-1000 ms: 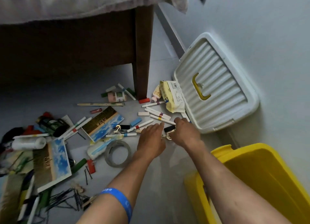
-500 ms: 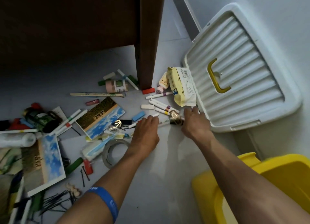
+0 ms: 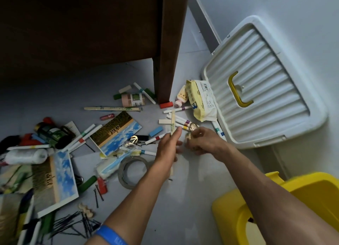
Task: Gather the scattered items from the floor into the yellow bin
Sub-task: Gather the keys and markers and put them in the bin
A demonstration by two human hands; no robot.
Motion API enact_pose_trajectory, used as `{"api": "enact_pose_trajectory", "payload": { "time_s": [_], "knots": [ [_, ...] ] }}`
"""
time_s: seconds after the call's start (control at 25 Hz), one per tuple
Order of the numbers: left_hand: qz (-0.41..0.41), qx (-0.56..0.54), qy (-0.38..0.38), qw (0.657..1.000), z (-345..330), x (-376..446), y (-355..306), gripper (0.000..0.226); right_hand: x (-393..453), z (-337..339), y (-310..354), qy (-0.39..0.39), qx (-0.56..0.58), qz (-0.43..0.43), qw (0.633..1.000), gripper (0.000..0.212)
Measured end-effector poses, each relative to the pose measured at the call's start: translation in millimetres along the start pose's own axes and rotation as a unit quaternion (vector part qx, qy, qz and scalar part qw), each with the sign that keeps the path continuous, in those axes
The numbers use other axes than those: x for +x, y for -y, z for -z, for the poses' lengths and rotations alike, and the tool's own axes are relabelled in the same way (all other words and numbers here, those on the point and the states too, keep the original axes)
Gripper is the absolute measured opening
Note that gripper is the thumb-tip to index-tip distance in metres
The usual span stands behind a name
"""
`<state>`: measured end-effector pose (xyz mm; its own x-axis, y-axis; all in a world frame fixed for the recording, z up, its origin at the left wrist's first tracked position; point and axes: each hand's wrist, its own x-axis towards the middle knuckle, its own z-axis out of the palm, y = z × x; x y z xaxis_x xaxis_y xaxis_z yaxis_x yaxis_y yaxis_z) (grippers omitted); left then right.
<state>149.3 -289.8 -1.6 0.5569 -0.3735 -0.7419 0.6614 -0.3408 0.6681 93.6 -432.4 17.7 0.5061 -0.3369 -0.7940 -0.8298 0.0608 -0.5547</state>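
I see markers, cards & a grey tape ring (image 3: pixel 132 172) strewn on floor at left. My left hand (image 3: pixel 167 147) pinches a pale flat wooden stick (image 3: pixel 173 122) upright; right hand (image 3: pixel 203 143) w/ fingers curled round a small gold clip (image 3: pixel 193 127). Hands nearly touch. Yellow plastic bin (image 3: pixel 286 210) bottom right, by white ribbed lid (image 3: pixel 264 83).

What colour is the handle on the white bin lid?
Yellow; the handle on the white lid shows best in the head view.

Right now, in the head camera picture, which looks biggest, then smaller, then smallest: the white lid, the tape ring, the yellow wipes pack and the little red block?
1. white lid
2. yellow wipes pack and tape ring: they look close in size and the ring lies nearer the camera, so I won't rank them.
3. red block
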Motion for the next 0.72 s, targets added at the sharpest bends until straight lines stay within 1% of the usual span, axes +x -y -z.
{"api": "enact_pose_trajectory", "payload": {
  "time_s": [0.04,0.08,0.12,0.16,0.2,0.24,0.28,0.32,0.36,0.4,0.48,0.56,0.6,0.68,0.72],
  "knots": [
    [0.036,-0.027,0.028,0.999,-2.2,-1.0,-1.4,0.047,-5.2,-2.8,4.3,0.051,0.078,0.017,0.996,0.052],
    [0.053,-0.049,0.042,0.996,-3.1,-0.9,-1.4,0.048,-7.8,-4.4,7.3,0.078,0.119,0.035,0.989,0.049],
    [0.058,-0.071,0.041,0.995,-2.7,0.7,0.0,0.043,-8.4,-5.7,9.6,0.083,0.144,0.054,0.985,0.042],
    [0.056,-0.091,0.03,0.994,-1.3,3.4,1.4,0.036,-5.9,-7.2,11.5,0.057,0.152,0.068,0.984,0.033],
    [0.053,-0.108,0.016,0.993,0.9,5.9,3.1,0.03,-2.8,-8.7,12.6,0.01,0.151,0.079,0.985,0.024],
    [0.052,-0.12,0.006,0.991,3.6,7.5,4.0,0.028,2.9,-9.1,12.7,-0.058,0.108,0.094,0.988,0.02],
    [0.051,-0.129,0.001,0.99,5.9,7.4,5.1,0.028,9.1,-7.9,10.6,-0.137,-0.002,0.12,0.983,0.02],
    [0.046,-0.136,-0.002,0.99,9.2,7.4,5.8,0.031,16.3,-8.6,7.5,-0.209,-0.154,0.145,0.955,0.022],
    [0.037,-0.142,0.0,0.989,13.2,8.7,6.7,0.035,23.0,-12.1,3.8,-0.25,-0.28,0.161,0.913,0.025],
    [0.028,-0.149,0.006,0.988,17.4,10.2,8.2,0.04,29.1,-16.4,-0.5,-0.268,-0.354,0.168,0.88,0.026],
    [0.003,-0.167,0.029,0.985,25.8,12.3,10.3,0.042,37.7,-24.9,-6.7,-0.271,-0.403,0.162,0.859,0.027],
    [-0.009,-0.181,0.047,0.982,32.8,12.8,10.1,0.03,43.6,-29.8,-7.5,-0.268,-0.423,0.156,0.852,0.027],
    [-0.006,-0.189,0.042,0.981,34.0,12.6,9.6,0.023,43.2,-29.4,-6.6,-0.268,-0.423,0.155,0.851,0.024],
    [0.005,-0.198,0.018,0.98,32.4,16.0,10.4,0.017,38.6,-26.6,-0.8,-0.28,-0.378,0.138,0.872,0.017],
    [0.009,-0.196,0.009,0.981,30.1,17.1,11.2,0.017,34.5,-25.0,3.6,-0.283,-0.324,0.127,0.894,0.012]
  ]
}}
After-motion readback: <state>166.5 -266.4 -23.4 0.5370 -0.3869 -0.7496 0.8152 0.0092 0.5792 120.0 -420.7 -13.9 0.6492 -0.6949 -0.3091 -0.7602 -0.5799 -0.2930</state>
